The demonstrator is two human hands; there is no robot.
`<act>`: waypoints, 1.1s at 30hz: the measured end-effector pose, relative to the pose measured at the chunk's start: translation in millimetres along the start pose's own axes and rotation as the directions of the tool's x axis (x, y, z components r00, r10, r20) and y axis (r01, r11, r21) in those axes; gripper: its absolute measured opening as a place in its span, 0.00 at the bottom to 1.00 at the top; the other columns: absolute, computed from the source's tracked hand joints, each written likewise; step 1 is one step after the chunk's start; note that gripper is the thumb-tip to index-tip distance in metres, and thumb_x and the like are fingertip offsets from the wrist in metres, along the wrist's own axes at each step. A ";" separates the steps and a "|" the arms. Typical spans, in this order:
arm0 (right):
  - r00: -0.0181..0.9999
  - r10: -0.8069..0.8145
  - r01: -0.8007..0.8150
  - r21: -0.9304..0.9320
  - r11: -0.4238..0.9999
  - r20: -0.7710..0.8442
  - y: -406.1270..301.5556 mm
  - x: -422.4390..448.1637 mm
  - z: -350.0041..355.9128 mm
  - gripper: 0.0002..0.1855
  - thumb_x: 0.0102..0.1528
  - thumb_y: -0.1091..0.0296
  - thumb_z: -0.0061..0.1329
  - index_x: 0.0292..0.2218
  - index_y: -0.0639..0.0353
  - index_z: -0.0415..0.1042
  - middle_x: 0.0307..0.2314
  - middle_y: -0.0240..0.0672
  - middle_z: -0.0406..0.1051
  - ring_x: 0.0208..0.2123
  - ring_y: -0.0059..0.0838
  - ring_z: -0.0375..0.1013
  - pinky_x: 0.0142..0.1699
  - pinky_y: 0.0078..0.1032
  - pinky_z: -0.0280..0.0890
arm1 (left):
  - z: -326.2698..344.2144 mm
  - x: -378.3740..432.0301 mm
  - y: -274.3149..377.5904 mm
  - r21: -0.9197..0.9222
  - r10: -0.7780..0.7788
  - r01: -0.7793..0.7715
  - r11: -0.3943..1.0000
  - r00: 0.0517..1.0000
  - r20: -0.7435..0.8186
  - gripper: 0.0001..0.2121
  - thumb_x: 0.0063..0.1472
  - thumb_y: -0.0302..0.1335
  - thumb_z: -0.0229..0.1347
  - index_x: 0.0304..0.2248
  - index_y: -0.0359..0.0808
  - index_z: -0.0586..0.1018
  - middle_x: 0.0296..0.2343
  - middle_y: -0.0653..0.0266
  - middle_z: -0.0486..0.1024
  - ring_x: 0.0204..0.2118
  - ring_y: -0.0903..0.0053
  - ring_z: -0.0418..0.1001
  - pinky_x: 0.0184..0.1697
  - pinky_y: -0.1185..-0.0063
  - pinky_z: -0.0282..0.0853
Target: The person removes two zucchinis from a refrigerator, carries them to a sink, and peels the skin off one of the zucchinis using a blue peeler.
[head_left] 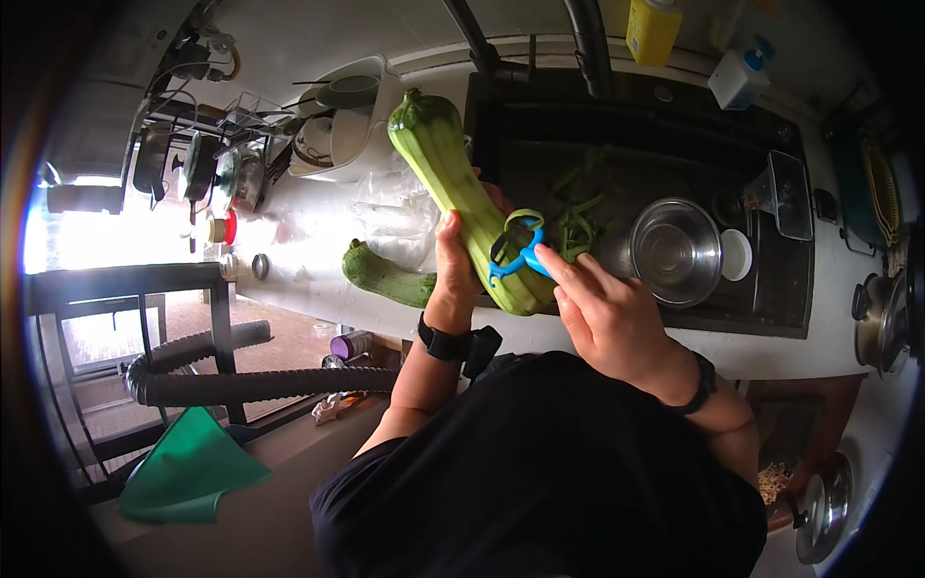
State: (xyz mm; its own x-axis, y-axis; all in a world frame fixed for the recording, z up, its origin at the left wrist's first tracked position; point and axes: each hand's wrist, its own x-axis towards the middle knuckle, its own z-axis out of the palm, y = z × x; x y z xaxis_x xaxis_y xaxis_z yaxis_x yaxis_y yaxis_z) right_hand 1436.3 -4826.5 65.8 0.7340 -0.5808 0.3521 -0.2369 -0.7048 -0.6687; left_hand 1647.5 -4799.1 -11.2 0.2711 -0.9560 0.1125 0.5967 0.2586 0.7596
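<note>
My left hand (457, 256) grips a long pale-green squash (462, 188) around its middle, tilted over the near left edge of the dark sink (621, 170). In my right hand (614, 311) is a blue vegetable peeler (533, 254), laid against the squash's near end. A strip of green peel (525, 217) curls up at the peeler's head. Several loose peelings (578, 224) lie in the sink just beyond. To the left of my left wrist, a second, shorter green squash (386, 274) rests on the white counter (318, 289), partly hidden by that hand.
A steel bowl (676, 253) and a clear plastic container (791, 195) are at the sink's right side. Behind the squash, a clear plastic bag (394, 213) lies near a white dish tub (376, 137). Bottles (738, 78) line the back ledge. Lidded pots (199, 166) stand far left.
</note>
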 end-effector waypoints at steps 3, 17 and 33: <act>1.000 -0.024 0.024 0.021 0.999 0.005 7.0 -6.5 -2.7 0.26 0.52 0.75 0.46 0.53 0.61 0.63 0.25 0.36 0.69 0.19 0.29 0.71 0.20 0.23 0.67 | 2.5 4.7 5.2 0.038 0.049 -0.050 0.998 0.999 0.018 0.34 0.56 0.51 0.51 0.54 0.37 0.59 0.35 0.61 0.66 0.37 0.73 0.66 0.40 0.74 0.69; 0.961 0.275 -0.263 -0.199 0.944 0.034 104.1 -20.9 18.4 0.16 0.52 0.72 0.49 0.44 0.54 0.72 0.28 0.30 0.72 0.39 0.32 0.70 0.62 0.53 0.40 | -5.2 7.1 34.8 -0.004 -0.162 0.165 0.986 0.966 -0.203 0.23 0.53 0.43 0.50 0.42 0.32 0.69 0.31 0.57 0.70 0.36 0.66 0.71 0.44 0.66 0.69; 0.887 0.418 -0.306 0.928 0.213 0.196 97.2 7.6 -6.1 0.13 0.51 0.73 0.47 0.39 0.65 0.70 0.26 0.31 0.69 0.25 0.22 0.69 0.41 0.21 0.67 | 16.1 -27.6 28.6 0.304 -0.190 0.218 0.927 0.974 -0.120 0.24 0.48 0.19 0.59 0.46 0.34 0.65 0.32 0.63 0.71 0.33 0.77 0.72 0.37 0.77 0.71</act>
State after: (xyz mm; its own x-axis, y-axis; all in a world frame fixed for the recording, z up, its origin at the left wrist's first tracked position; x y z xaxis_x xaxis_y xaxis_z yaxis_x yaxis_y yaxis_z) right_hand 1415.0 -4901.9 7.4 0.6769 -0.7298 -0.0957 0.3160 0.4055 -0.8578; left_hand 1644.9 -4767.6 17.8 0.2418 -0.9639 -0.1115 0.3829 -0.0108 0.9237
